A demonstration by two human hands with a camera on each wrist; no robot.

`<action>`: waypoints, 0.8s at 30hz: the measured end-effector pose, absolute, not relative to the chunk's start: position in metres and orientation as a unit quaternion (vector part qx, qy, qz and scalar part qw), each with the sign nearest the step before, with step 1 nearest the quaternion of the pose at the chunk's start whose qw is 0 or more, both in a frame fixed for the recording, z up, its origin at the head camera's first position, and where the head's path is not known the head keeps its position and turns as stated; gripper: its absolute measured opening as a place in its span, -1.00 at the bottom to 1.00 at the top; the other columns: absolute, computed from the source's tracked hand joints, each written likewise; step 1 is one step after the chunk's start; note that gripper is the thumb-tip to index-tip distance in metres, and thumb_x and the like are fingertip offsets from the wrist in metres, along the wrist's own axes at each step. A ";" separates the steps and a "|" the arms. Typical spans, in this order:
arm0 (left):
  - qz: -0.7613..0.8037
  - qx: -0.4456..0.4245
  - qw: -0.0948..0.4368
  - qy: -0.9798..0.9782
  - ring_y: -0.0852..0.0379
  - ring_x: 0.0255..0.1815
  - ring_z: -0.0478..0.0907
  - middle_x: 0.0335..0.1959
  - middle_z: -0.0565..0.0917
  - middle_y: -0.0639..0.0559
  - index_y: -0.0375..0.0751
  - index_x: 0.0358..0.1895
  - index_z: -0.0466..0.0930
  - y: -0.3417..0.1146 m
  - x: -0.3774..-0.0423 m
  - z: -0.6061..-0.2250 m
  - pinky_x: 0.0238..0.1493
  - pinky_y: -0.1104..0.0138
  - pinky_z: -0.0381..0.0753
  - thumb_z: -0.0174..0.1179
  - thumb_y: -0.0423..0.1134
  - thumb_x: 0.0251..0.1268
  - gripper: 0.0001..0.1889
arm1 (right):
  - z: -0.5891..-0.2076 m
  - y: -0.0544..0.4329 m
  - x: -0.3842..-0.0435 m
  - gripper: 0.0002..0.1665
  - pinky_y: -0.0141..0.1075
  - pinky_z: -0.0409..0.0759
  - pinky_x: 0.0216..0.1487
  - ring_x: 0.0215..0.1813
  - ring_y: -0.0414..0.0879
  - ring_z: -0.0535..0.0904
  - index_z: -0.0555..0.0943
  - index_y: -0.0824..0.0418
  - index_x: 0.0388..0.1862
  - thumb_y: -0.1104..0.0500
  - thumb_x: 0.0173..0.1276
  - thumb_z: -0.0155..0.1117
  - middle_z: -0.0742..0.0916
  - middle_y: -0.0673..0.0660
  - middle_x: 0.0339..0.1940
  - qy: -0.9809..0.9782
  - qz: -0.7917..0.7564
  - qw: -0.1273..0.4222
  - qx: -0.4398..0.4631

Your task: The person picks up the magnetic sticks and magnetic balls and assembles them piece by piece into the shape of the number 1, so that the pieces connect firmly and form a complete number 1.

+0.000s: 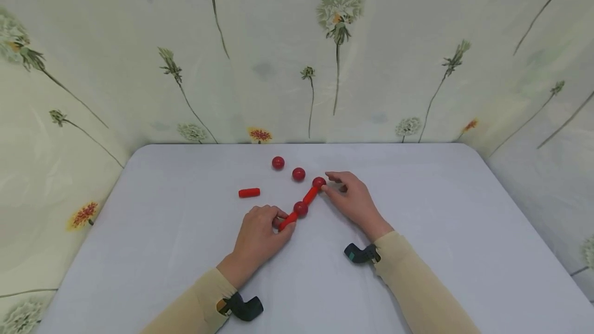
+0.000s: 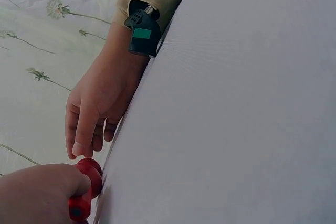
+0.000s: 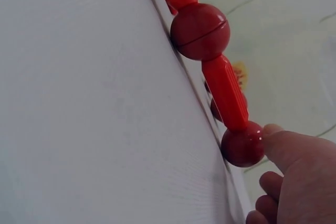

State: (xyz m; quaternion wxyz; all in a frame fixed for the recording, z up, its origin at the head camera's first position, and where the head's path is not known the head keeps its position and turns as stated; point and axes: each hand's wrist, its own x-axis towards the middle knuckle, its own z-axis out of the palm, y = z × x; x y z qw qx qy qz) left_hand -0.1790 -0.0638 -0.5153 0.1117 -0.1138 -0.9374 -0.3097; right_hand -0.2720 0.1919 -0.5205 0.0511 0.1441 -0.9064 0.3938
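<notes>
Head view: four red balls [image 1: 299,174], three rods [image 1: 249,193]

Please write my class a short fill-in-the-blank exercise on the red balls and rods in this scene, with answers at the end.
1. The ____ hand grips the nearest rod of the joined chain.
2. That chain contains exactly ____ red balls.
3. Counting joined and loose ones, the scene shows ____ red rods.
4. In the head view, the loose balls lie to the ____ of the loose rod.

Missing words: left; two; three; right.
</notes>
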 end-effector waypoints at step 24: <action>-0.305 -0.131 0.140 -0.933 0.22 -0.35 0.39 -0.50 0.52 0.26 -0.01 -0.18 0.67 -0.064 -0.180 -0.518 -0.30 0.32 0.43 0.40 0.05 0.12 -0.71 | -0.519 0.171 -0.232 -0.58 -0.21 0.58 0.00 -0.08 -0.27 0.53 0.61 -0.05 0.17 -0.03 0.35 0.38 0.63 -0.20 -0.13 -0.892 0.392 0.051 0.220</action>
